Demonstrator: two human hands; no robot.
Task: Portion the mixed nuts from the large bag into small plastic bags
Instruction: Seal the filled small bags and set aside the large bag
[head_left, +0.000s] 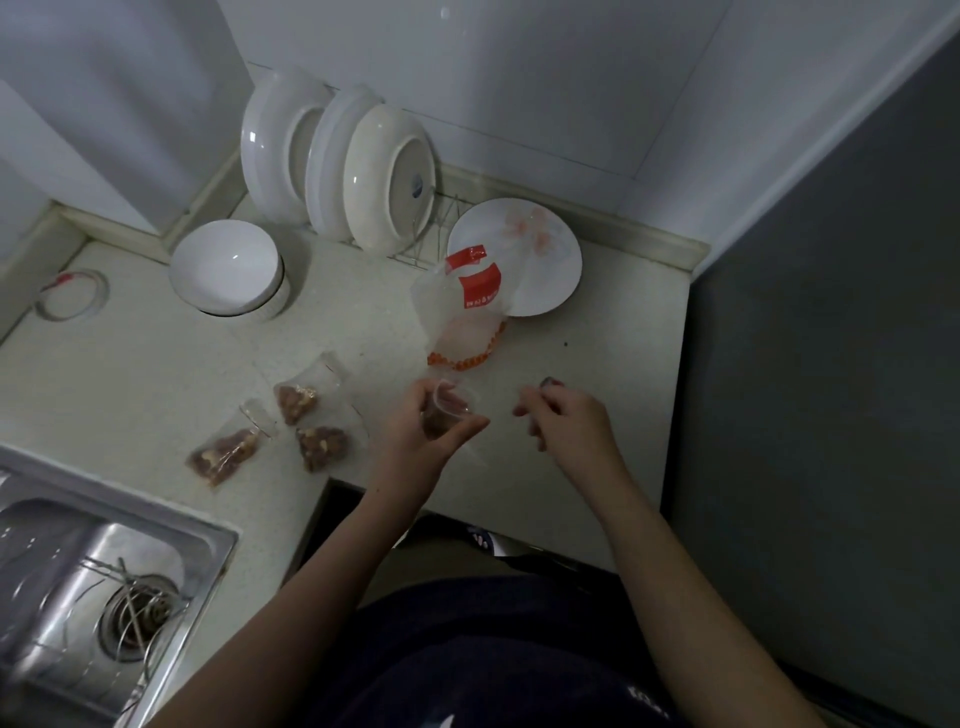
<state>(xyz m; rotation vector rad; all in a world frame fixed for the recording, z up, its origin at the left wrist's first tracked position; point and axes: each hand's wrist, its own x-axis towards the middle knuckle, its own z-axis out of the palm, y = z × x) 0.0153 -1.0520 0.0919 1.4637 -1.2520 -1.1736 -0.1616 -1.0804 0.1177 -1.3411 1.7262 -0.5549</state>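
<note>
Holding a small clear bag (451, 410) open at the middle of the frame, with the left hand (431, 431) curled around it, thumb on one side and fingers on the other. Showing a few brown nuts at the bottom of that bag. Hovering just to the right, the right hand (566, 415) with fingers bent and pinched on something small and dark at the fingertips; too blurry to tell what.

Lying just above the hands on the pale surface (156, 374), the large bag (462, 317), clear with a red label, looking almost empty and resting partly on a flat white plate (540, 260).

Sitting to the left of the hands, three filled small bags (298, 402) of nuts, close together near the edge of the surface.

Standing in a wire rack at the upper middle, white dishes (337, 161). Sitting at the left of them, a white bowl (226, 265). Shining at the lower left, a metal sink (93, 571).
</note>
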